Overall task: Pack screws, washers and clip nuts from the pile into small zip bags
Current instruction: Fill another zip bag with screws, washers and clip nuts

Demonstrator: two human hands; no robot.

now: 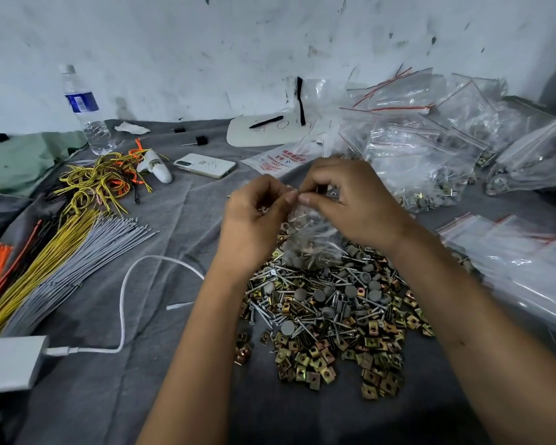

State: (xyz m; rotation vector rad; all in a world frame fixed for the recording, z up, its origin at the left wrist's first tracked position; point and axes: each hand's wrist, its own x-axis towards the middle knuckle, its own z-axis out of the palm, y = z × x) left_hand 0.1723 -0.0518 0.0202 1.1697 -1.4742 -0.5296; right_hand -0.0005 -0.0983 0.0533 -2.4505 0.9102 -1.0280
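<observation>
A pile of screws, grey washers and brass clip nuts [331, 313] lies on the grey cloth in front of me. Above its far edge hangs a small clear zip bag [312, 242] with hardware inside. My left hand [254, 220] and my right hand [357, 203] both pinch the bag's top edge, fingertips meeting at the middle. A few small parts also sit in my left palm. Filled zip bags [424, 175] are heaped at the back right. A stack of empty zip bags [511, 252] lies at the right.
Bundles of yellow, grey and orange cable ties [55, 252] spread at the left. A white cable [126, 297] curls from a grey box [10, 364]. A phone [206, 165], a water bottle [87, 114], a white board with a pen [264, 130] stand farther back.
</observation>
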